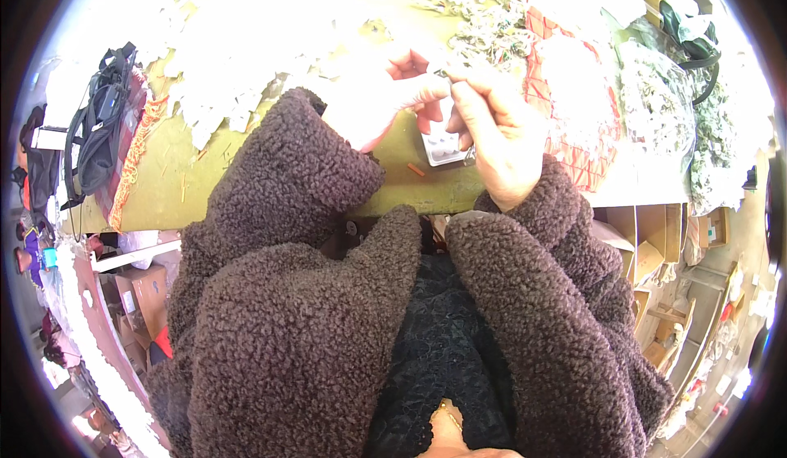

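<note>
Above the near edge of the olive-green table (393, 181), my left hand (379, 107) and my right hand (507, 134) meet with their fingertips close together. Thumb and fingers of each are closed in a pinch. A small dark bit shows between the fingertips, too small and overexposed to name. Under the hands lies a white tray (447, 148) with small round hollows, partly hidden by my fingers. Beside it is a short orange strip (416, 169). Strong glare washes out much of my left hand.
White pieces (215, 89) spread over the table's left. Greenish-white bundles (490, 17) lie at the back, a red net bag (574, 101) and a filled clear plastic bag (656, 101) to the right. A black bag (100, 126) sits far left. Cardboard boxes (146, 294) stand below the table.
</note>
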Motion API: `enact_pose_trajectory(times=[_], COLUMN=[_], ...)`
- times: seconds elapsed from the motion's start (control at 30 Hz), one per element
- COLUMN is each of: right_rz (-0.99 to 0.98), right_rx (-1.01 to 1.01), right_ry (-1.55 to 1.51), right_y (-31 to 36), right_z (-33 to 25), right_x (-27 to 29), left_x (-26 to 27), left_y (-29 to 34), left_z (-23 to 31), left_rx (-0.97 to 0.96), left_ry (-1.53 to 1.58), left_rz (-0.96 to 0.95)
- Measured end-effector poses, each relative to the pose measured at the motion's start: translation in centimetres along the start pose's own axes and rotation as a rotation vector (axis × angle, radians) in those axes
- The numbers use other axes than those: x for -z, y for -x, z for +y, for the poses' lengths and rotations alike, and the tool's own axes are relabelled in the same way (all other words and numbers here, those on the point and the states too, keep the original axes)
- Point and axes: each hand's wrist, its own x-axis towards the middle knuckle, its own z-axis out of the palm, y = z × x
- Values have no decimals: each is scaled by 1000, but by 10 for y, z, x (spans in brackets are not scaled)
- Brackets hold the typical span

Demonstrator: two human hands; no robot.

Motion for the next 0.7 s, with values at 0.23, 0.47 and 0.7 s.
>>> enact_pose_trajectory(times=[0.23,0.47,0.7], right_rz=[144,89,74], right_rx=[87,-19,-48], right_ry=[93,259,67], right_y=[-1,-2,-5], right_z=[13,11,8], right_x=[-2,1,0], left_x=[-7,-8,-13], left_y=[-1,0,2], left_z=[8,-1,-6], left_rx=[41,65,57], left_ry=[-15,77,-53], left_rz=[20,113,159])
